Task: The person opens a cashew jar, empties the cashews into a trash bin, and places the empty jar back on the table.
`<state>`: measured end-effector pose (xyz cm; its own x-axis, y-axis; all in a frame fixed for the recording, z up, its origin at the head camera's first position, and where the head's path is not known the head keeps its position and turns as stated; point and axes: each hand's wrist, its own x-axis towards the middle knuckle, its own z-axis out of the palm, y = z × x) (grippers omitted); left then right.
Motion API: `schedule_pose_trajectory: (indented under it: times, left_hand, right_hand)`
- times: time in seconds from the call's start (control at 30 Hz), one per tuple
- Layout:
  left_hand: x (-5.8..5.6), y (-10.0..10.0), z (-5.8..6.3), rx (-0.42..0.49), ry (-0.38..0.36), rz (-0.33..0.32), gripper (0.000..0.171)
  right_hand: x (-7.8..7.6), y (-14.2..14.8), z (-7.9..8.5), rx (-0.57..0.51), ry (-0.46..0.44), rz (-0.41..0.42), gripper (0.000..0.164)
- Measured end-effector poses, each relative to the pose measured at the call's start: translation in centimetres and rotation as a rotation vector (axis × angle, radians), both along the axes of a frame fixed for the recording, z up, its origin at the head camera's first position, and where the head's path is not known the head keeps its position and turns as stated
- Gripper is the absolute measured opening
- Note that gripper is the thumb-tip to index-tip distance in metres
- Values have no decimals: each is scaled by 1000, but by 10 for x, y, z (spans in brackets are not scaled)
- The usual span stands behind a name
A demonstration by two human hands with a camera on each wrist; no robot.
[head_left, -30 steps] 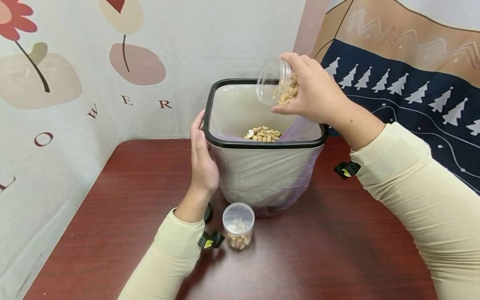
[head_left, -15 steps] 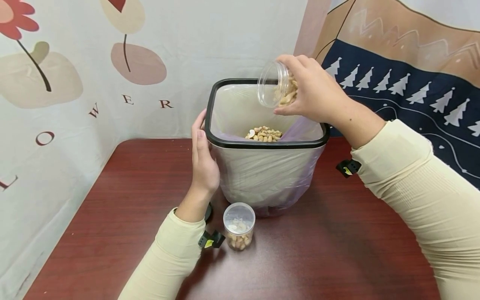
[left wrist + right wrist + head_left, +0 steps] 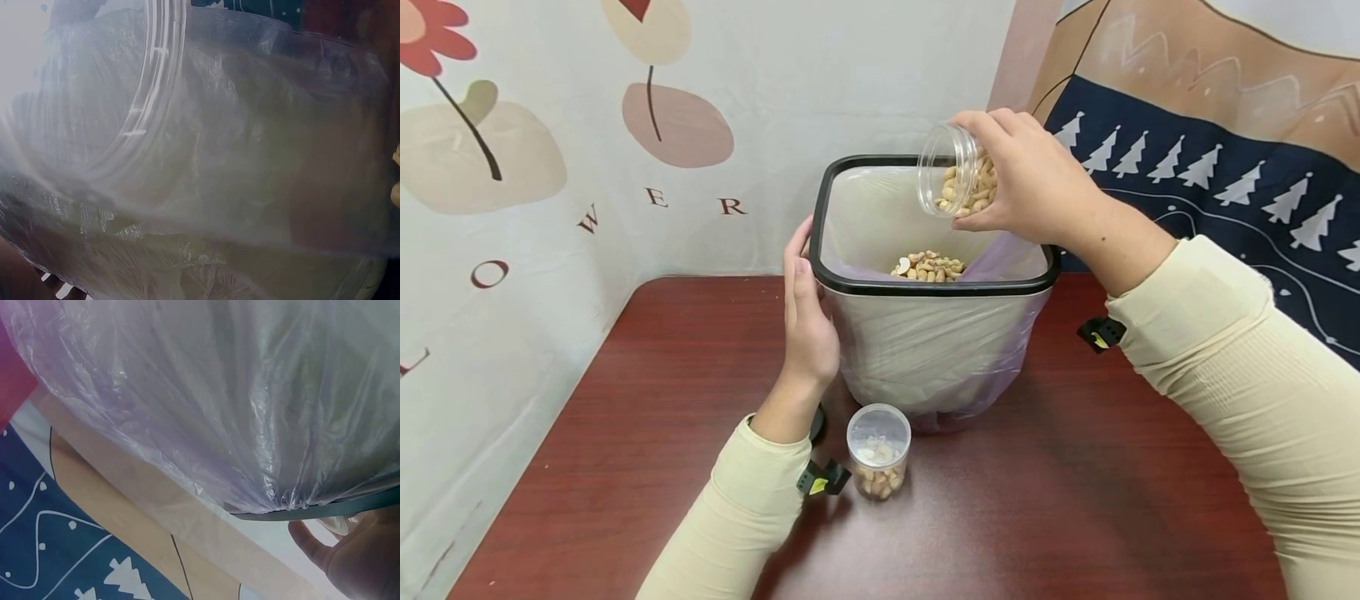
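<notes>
The jar (nuts inside) tips nearly level, opening leftward.

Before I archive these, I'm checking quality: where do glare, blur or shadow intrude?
Left wrist view: glare whitens the upper left, and the standing jar looks hazy; right wrist view: the right hand is dim against a bright patch; head view: mostly sharp, with a soft sheen on the table and a shadow beside the left sleeve.
</notes>
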<state>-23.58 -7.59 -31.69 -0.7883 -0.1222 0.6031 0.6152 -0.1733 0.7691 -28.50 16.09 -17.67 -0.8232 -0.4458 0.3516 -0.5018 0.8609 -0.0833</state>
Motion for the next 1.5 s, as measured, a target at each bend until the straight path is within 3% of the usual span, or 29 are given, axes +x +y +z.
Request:
schedule_pose_trajectory:
  times: [0.47,0.9,1.5]
  left_hand:
    - [-2,0,0,22,-4,-18,51]
    - [2,3,3,20,-14,-5,52]
    - [0,0,1,5,14,-7,52]
  right_hand:
    - [2,5,3,56,70,15,98]
    - [2,10,5,110,68,-6,99]
    - [3,8,5,178,119,35,95]
